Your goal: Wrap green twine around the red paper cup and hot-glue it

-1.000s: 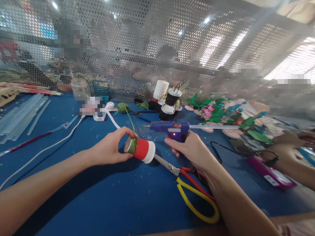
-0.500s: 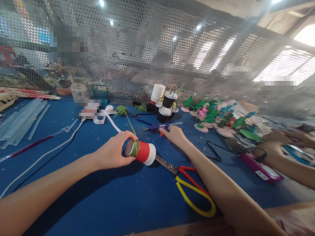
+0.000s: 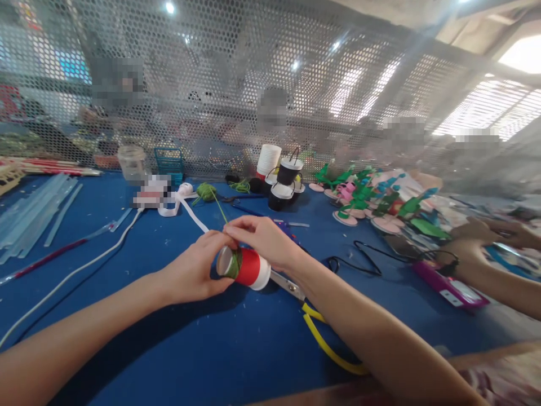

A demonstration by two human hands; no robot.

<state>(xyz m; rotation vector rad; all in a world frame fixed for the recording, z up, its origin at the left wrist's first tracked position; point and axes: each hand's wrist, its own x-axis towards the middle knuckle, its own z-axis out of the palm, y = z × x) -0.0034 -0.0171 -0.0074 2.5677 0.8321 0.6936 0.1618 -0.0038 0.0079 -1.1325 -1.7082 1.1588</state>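
Note:
A red paper cup (image 3: pixel 249 269) with a white rim lies on its side in the grip of my left hand (image 3: pixel 190 269), thumb and fingers around its narrow end. Green yarn (image 3: pixel 236 264) is wound around that end. From there a strand runs back to a yarn ball (image 3: pixel 206 192). My right hand (image 3: pixel 267 241) is over the cup, thumb and forefinger pinched on the strand where it meets the cup. Scissors (image 3: pixel 332 347) with yellow handles lie partly under my right forearm. Behind my right hand, a blue glue gun (image 3: pixel 284 226) shows only in part.
White ribbon (image 3: pixel 194 214) trails toward my left hand. Glue sticks (image 3: pixel 38 211) and a white cable (image 3: pixel 71 268) lie left. Black-and-white small buckets (image 3: pixel 281 196) and stacked cups (image 3: pixel 269 160) stand behind. At right are green craft plants (image 3: pixel 363 197), a purple power strip (image 3: pixel 448 283) and another person's hands (image 3: pixel 471 242).
My right hand has let go of the glue gun and come left to the cup, where it now pinches the green yarn. My left hand still holds the cup.

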